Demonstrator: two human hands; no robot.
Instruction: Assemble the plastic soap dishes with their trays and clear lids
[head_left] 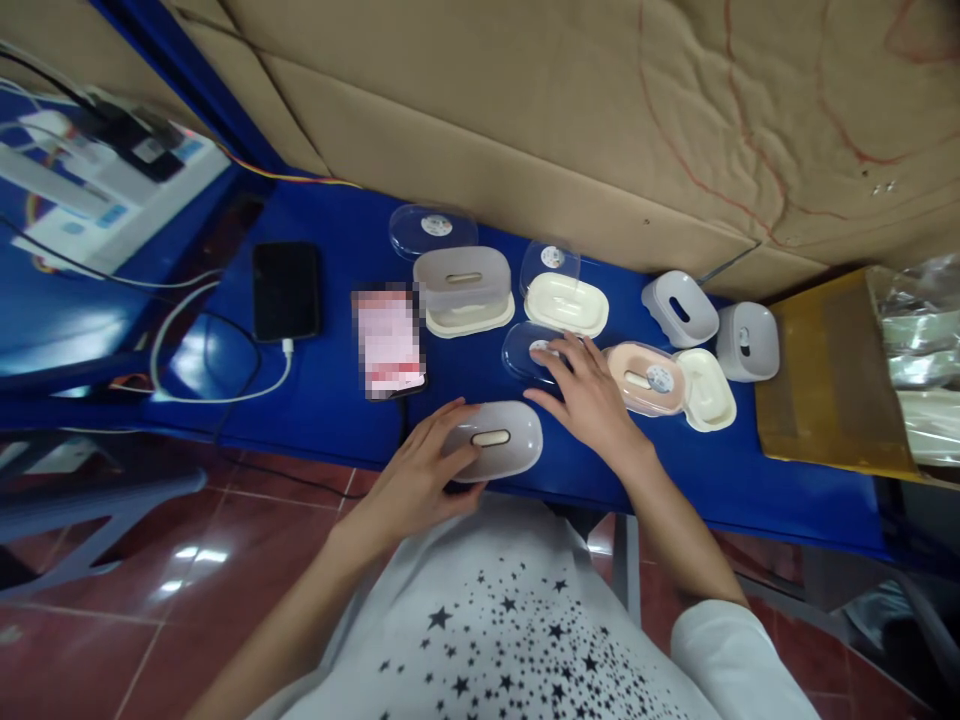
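Note:
A grey oval soap dish [517, 448] with a slot in its floor is near the table's front edge. My left hand [429, 465] grips its left end, fingers along the far rim and thumb over the near wall. My right hand [589, 395] reaches over a clear plastic lid [516, 350] with a round label. Its fingers are spread, fingertips on or just above the lid and thumb by the near edge. To its right lie a peach dish under a clear lid [637, 375] and a cream base [711, 392].
Behind my hands are a grey dish [461, 285] on a cream base, another cream base [566, 305] and further clear lids [405, 230]. Two grey dishes [679, 312] stand right, beside a carton [825, 380]. A phone [390, 345], a cabled black device [285, 290] and a power strip [127, 220] lie left.

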